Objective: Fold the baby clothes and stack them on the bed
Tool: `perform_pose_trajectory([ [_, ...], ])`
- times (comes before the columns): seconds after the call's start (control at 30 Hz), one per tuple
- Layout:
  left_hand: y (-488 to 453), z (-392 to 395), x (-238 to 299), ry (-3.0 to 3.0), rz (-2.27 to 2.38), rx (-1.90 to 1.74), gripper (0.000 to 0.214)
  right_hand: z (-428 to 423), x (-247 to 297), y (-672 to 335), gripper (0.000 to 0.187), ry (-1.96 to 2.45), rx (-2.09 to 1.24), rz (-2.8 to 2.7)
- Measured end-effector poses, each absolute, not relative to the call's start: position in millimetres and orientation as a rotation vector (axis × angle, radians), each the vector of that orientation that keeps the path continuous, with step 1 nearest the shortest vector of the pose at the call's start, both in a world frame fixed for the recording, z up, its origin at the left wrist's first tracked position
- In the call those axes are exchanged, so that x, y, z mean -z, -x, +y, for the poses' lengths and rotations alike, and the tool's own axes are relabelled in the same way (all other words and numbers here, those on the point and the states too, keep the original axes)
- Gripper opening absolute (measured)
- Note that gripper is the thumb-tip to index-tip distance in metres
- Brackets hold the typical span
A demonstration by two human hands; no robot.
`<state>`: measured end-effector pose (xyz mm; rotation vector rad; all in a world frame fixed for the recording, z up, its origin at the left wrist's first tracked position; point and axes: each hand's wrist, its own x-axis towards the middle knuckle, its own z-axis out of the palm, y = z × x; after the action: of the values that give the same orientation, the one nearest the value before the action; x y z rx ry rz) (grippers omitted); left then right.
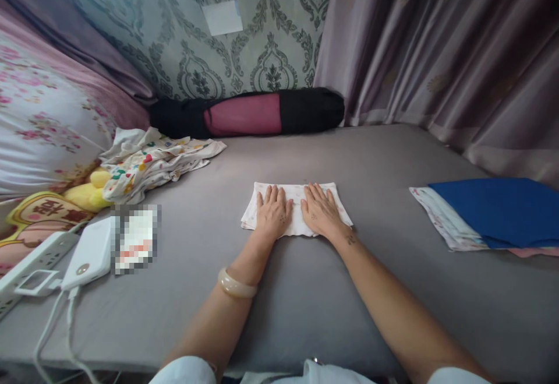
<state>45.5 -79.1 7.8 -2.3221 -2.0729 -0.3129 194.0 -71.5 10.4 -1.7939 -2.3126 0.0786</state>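
Note:
A small folded white cloth with a faint print lies flat on the grey bed sheet in front of me. My left hand rests palm down on its left half, fingers stretched out and together. My right hand lies flat on the middle of the cloth beside it, fingers extended. Both hands press on the cloth and hold nothing. A pale bangle sits on my left wrist.
A pile of printed white clothes lies at the left by a yellow plush toy. A power strip and white power bank sit at the front left. Folded blue cloth on other folded pieces lies right. A black-and-pink bolster lines the wall.

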Motion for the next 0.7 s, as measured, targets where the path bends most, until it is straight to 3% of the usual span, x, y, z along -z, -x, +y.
perform_pose_trajectory([
  [0.7, -37.8, -77.9, -7.7, 2.187, -2.15, 0.31, 0.059, -69.5, -8.4, -203.8, 0.057, 1.899, 0.005, -2.245],
])
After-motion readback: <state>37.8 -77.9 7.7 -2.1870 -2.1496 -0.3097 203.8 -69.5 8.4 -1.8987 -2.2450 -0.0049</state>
